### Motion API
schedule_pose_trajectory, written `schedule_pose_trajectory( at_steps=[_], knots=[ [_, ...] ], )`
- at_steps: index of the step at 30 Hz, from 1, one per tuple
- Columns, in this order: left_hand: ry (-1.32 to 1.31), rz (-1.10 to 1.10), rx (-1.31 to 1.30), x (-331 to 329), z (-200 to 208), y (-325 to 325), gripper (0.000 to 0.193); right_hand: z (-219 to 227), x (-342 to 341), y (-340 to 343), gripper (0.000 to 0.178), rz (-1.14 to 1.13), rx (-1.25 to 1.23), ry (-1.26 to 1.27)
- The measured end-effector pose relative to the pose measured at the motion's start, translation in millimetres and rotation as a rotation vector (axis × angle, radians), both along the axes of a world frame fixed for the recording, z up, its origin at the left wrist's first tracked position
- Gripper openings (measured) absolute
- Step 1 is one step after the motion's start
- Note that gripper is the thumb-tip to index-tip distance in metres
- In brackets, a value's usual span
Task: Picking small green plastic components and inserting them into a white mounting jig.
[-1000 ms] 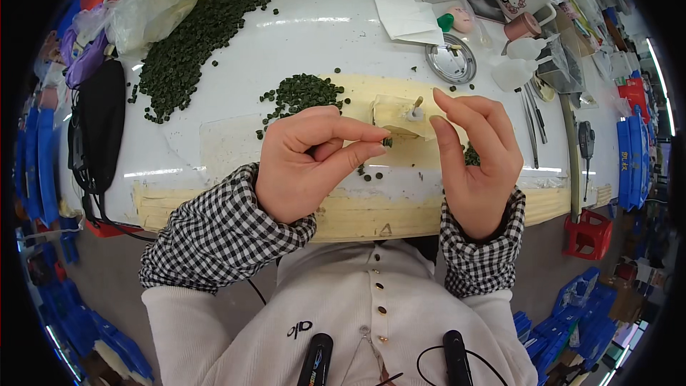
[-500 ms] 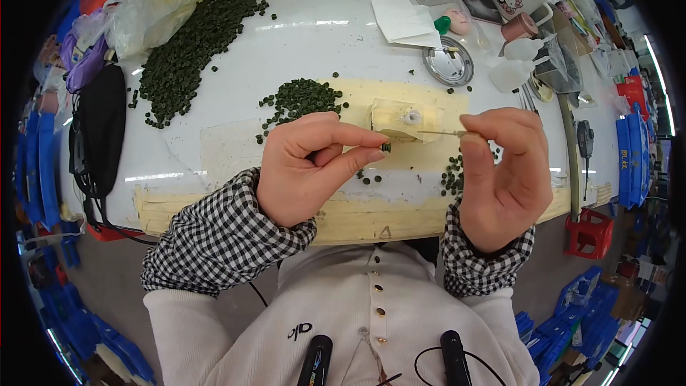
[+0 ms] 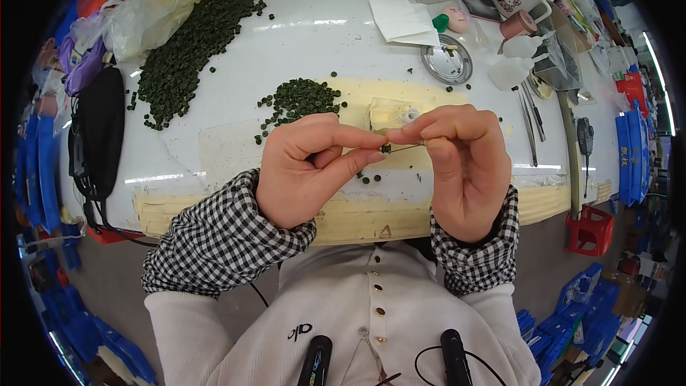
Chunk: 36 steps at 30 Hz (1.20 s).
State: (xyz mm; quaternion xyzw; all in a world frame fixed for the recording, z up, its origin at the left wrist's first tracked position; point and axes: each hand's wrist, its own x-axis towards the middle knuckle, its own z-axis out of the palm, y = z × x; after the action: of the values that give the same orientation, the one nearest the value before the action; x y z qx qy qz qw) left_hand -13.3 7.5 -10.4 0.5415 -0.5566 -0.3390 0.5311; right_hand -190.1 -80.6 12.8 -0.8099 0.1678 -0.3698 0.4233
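Note:
Between the thumb and index finger of my left hand (image 3: pixel 304 164) is pinched a small dark green ring-like part (image 3: pixel 386 149). My right hand (image 3: pixel 468 171) is closed on a thin metal needle-like tool (image 3: pixel 406 147), whose tip meets the green part. The tool's rear end is hidden by my fingers. Just beyond the fingertips sits a cream taped block (image 3: pixel 386 112) with a white nozzle-like piece (image 3: pixel 411 116) on it, partly covered by my right hand. A few loose green parts (image 3: pixel 376 178) lie below the held one.
A large heap of dark green parts (image 3: pixel 189 53) spreads at the far left, with a smaller pile (image 3: pixel 304 97) nearer. To the right are a round metal lid (image 3: pixel 446 63), white tissues (image 3: pixel 402 21), tweezers (image 3: pixel 529 129) and a white squeeze bottle (image 3: pixel 509 71). Cream tape (image 3: pixel 343 223) lines the front edge.
My right hand has moved left, bringing the needle-like tool's tip to the green part. My left hand has stayed in place with its pinch.

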Motion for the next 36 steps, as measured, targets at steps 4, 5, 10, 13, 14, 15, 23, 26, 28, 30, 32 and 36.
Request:
schedule_pose_trajectory(
  at_steps=[4, 5, 10, 13, 14, 15, 23, 26, 28, 30, 32, 36],
  knots=[
    [0.000, 0.007, 0.010, -1, 0, 0, 0.020, -4, 1, 1, 0.010, -0.052, 0.072, -0.190],
    [-0.004, 0.008, 0.013, 0, 1, 0, 0.020, -3, 0, -1, 0.010, -0.050, 0.064, -0.198],
    [0.008, 0.014, 0.025, -1, 1, 1, 0.020, -1, -3, -1, 0.012, -0.051, 0.028, -0.183],
    [0.015, 0.012, 0.018, -1, 1, 1, 0.020, -3, -4, -2, 0.012, -0.054, 0.027, -0.205],
    [0.031, 0.011, 0.020, -1, 1, 1, 0.020, -3, -4, -2, 0.012, -0.057, 0.029, -0.202],
    [0.046, 0.011, 0.021, -1, 1, 1, 0.020, -3, -4, -1, 0.012, -0.060, 0.031, -0.200],
    [0.103, -0.032, -0.093, 1, -5, 1, 0.021, 2, -4, 5, 0.015, -0.087, 0.030, -0.230],
    [0.086, -0.041, -0.124, 2, -5, 1, 0.022, 0, -8, 6, 0.012, -0.032, 0.075, -0.255],
    [0.066, -0.044, -0.133, 2, -4, 2, 0.023, 0, -8, 7, 0.011, -0.040, 0.073, -0.250],
    [0.057, -0.048, -0.132, 2, -3, 2, 0.022, -2, -7, 7, 0.013, -0.066, -0.025, -0.216],
    [0.047, -0.054, -0.138, 2, -2, 1, 0.022, -2, -7, 7, 0.015, -0.080, -0.073, -0.189],
    [0.037, -0.061, -0.164, 2, -3, 1, 0.021, 0, -7, 11, 0.014, -0.079, -0.068, -0.173]
  ],
)
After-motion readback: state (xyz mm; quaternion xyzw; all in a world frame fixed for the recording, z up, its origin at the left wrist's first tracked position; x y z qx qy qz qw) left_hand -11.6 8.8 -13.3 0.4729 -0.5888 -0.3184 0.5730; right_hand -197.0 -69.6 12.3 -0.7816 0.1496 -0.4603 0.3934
